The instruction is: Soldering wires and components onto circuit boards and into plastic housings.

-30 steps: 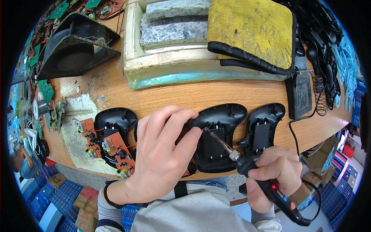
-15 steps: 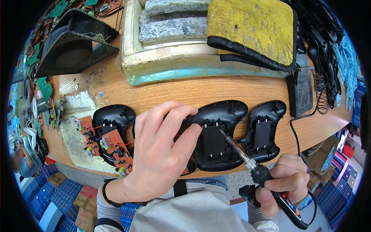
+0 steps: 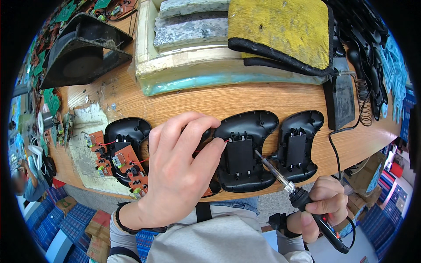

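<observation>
My right hand (image 3: 326, 204) grips a black soldering iron (image 3: 301, 198) by its handle. Its tip is at the right side of the rectangular compartment in the black game controller shell (image 3: 247, 120). My left hand (image 3: 180, 164) reaches over the shell's left edge, thumb and forefinger closed on a thin red wire (image 3: 226, 141) at the upper left metal terminal. That hand covers most of another shell and the wire's run. Farther left, orange circuit boards (image 3: 130, 163) with red wires lie on a black shell (image 3: 127, 128). One more shell (image 3: 306, 120) sits to the right.
A yellow cloth (image 3: 278, 35) lies over a pale box (image 3: 184, 61) at the back. Beside it stands a black holder (image 3: 340, 103) with a coiled spring (image 3: 363, 98). The iron's cord (image 3: 335, 151) runs along the right. A black fan-like housing (image 3: 83, 55) stands back left.
The soldering iron's tip has drawn away from the upper terminals, slightly right and toward me. My left hand keeps its pinch at the wire. The whole view has shifted slightly.
</observation>
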`<state>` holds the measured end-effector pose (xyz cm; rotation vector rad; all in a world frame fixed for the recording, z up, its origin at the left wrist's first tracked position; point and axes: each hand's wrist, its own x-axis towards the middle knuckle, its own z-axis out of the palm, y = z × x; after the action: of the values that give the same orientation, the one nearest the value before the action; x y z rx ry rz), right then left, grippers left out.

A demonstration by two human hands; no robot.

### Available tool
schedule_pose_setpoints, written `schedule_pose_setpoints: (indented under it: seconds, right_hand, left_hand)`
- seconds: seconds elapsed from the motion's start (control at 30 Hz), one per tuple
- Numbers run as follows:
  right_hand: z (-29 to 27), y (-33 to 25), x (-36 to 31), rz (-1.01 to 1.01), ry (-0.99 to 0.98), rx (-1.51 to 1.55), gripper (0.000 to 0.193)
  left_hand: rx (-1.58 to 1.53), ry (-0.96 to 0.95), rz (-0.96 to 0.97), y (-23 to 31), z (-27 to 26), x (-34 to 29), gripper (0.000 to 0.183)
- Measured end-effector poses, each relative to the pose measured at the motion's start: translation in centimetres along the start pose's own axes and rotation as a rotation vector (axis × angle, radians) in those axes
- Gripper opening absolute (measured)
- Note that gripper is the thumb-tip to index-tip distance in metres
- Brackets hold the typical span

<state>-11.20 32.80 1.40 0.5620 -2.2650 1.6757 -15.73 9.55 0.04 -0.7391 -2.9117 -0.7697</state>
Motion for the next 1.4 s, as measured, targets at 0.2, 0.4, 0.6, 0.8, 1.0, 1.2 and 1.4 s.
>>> schedule_pose_setpoints:
  seconds: [0.2, 0.4, 0.6, 0.8, 1.0, 1.2, 1.4]
  right_hand:
    - [0.0, 0.1, -1.0, 0.012, 0.112, 0.002, 0.021]
    - [0.1, 0.2, -2.5, 0.024, 0.252, -0.027, 0.022]
    - [0.3, 0.3, -3.1, 0.009, 0.221, 0.029, 0.022]
    - [-0.5, 0.3, -3.6, -0.015, 0.190, 0.082, 0.022]
    - [-0.5, 0.3, -4.6, 0.006, 0.269, 0.104, 0.021]
    - [-0.3, 0.3, -4.4, -0.046, 0.217, 0.129, 0.020]
    - [-1.1, 0.4, -4.8, -0.032, 0.200, 0.214, 0.020]
  left_hand:
    - [-0.007, 0.024, -0.053, 1.1, -0.8, 0.2, 0.024]
    - [-0.016, -0.059, -0.074, 4.0, -1.6, -2.9, 0.036]
    - [0.139, -0.082, -0.095, 5.4, 0.1, -3.0, 0.033]
    - [0.125, -0.098, -0.080, 5.2, 0.0, -3.1, 0.035]
    - [0.065, -0.099, -0.125, 5.8, -0.4, -3.2, 0.035]
    - [0.379, -0.192, -0.151, 7.0, 0.4, -2.6, 0.033]
    - [-0.051, -0.100, -0.228, 6.2, -1.3, -2.9, 0.031]
